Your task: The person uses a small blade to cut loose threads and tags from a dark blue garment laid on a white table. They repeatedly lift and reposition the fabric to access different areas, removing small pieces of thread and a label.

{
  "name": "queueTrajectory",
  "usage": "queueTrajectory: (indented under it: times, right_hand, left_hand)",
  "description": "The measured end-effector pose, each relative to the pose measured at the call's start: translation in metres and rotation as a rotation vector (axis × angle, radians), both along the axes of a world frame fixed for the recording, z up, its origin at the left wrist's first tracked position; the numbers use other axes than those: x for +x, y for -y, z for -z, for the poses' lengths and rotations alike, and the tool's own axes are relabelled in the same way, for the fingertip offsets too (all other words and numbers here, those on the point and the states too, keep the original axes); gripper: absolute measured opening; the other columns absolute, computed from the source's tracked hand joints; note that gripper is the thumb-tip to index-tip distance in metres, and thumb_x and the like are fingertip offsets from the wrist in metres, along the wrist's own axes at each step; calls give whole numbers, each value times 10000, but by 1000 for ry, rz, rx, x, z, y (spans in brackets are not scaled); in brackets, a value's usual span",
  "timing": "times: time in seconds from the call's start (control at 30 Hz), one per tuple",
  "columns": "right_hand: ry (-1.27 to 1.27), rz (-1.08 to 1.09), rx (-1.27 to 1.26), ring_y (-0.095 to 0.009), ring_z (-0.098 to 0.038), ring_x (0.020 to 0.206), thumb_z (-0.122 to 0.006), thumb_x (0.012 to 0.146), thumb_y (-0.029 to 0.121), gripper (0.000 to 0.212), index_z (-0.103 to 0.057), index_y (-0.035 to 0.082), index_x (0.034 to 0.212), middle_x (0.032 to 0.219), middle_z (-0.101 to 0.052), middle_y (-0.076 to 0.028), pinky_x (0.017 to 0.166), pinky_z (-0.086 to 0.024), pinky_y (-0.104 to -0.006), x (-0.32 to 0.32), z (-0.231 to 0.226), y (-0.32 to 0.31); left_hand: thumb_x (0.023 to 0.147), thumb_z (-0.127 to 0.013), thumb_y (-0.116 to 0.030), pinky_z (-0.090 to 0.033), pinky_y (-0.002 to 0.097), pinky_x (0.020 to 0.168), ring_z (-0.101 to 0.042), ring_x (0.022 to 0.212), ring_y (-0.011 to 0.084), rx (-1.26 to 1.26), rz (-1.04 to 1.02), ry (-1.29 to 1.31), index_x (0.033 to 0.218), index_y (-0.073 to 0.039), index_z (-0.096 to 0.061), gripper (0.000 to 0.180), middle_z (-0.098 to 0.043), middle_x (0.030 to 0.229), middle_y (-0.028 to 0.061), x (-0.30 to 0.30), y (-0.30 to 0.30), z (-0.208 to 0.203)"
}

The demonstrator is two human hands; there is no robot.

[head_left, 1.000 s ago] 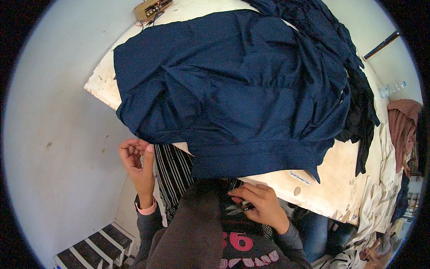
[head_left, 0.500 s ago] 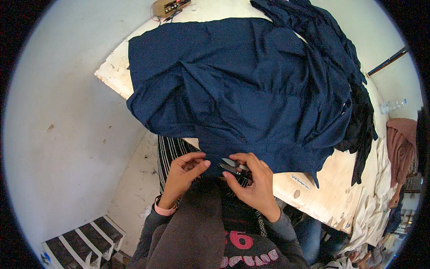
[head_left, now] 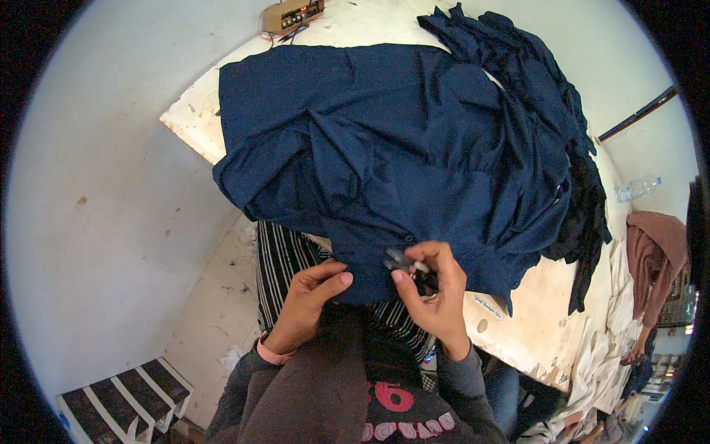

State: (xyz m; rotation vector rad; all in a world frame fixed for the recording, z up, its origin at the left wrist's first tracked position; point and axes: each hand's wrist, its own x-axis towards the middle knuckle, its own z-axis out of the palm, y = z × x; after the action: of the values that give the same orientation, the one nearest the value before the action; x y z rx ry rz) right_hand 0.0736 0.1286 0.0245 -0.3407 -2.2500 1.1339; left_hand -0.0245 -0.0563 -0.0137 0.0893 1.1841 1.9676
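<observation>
Over the near edge of the surface hangs part of a dark blue garment, spread and rumpled; it looks soft, limp and fairly light, probably best pinched by its drooping border. The left hand has its fingers nearly together there; whether they grip fabric, I cannot tell. The right hand has fingers clamped on blurred snips.

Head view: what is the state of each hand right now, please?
Left hand: nearly closed at the edge of the navy garment; whether it pinches it cannot be told.
Right hand: holding small snips, blurred.
</observation>
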Motion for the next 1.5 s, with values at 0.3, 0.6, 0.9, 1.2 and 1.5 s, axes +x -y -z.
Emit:
queueTrajectory:
  times: [0.3,0.6,0.9,1.2,1.5]
  right_hand:
    - [20,-71,330,-191,-623,580,-819,814,190,189,-684,105,916,775,-699,-24,564,-373,-336,-1,-11,9]
    - [-38,-73,358,-187,-610,570,-816,815,168,179,-685,106,920,796,-709,-17,557,-362,-335,0,-6,6]
    - [-34,-100,353,-182,-602,562,-824,815,200,207,-691,107,944,762,-693,-14,546,-346,-332,-14,-21,1]
    - [-107,-109,256,-192,-602,541,-812,831,196,177,-695,113,933,779,-721,-24,544,-361,-325,-25,-5,2]
    - [-108,-102,209,-194,-644,577,-818,825,180,148,-703,112,888,803,-736,-25,549,-382,-320,-26,-3,3]
  left_hand:
    - [932,-748,-104,-502,246,887,-653,958,92,25,53,7,1106,-5,-736,201,-724,1028,21,1,0,1]
    - [942,-729,-70,-447,230,926,-587,1024,82,-44,43,-121,1231,38,-688,311,-635,1105,4,7,-2,-4]
    - [972,-671,-22,-354,200,894,-473,964,67,-22,-19,-413,1395,33,-589,434,-509,1043,-14,14,-6,-6]
    - [983,-651,-32,-379,271,1100,-518,1275,121,113,35,-163,1422,7,-571,448,-571,1393,55,17,-5,-6]
    - [974,-673,-47,-422,268,1067,-554,1230,109,135,12,-132,1424,7,-565,466,-601,1358,34,18,-7,-4]
